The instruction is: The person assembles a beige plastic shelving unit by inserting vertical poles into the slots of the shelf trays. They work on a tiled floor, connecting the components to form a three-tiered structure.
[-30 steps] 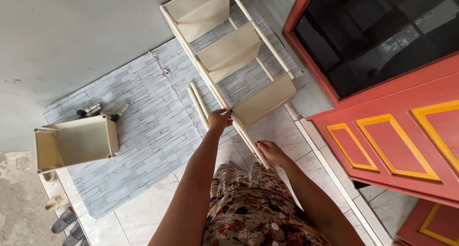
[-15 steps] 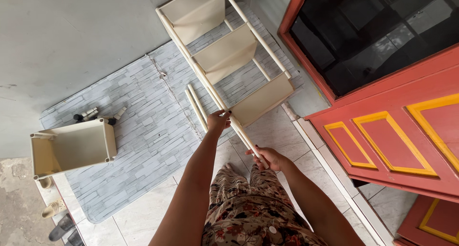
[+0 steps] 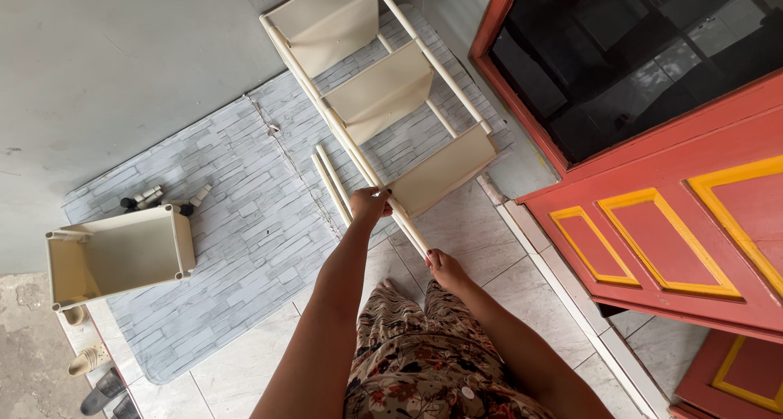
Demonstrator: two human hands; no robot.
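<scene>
Cream shelving rack [image 3: 383, 101], lying slantwise over the grey brick-pattern mat [image 3: 236, 248] and the tiles, is held by its long side pole: right hand [image 3: 444, 270] clasped at the near end, left hand [image 3: 371, 205] closed further up. Both grips are best kept firm and the pole level (joints probably loose). Fingertips are hidden beneath; the rack's top is cut off.

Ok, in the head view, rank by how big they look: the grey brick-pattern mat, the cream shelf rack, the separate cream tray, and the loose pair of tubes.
1. Grey brick-pattern mat, largest.
2. Cream shelf rack, which the left hand and right hand hold by one pole.
3. Separate cream tray.
4. Loose pair of tubes, smallest.
All lie at about floor level, so the order seems safe.
</scene>
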